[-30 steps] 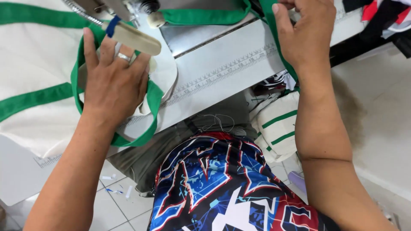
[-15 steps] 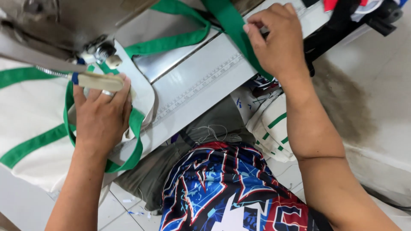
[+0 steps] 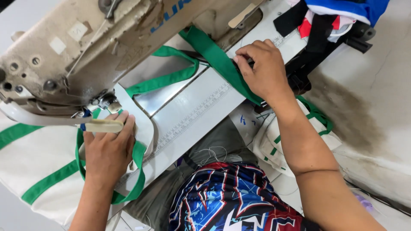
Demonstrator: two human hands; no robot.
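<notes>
Bright even daylight, soft shadows, mild glare on metal plate (image 3: 171, 92), sharp focus

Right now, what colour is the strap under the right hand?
Green. The strap under the right hand shows best in the head view.

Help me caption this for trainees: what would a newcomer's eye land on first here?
The worn beige sewing machine looming across the upper left. Below it the left hand presses flat on a white bag with green straps, while the right hand pinches a green strap at upper centre.
</notes>
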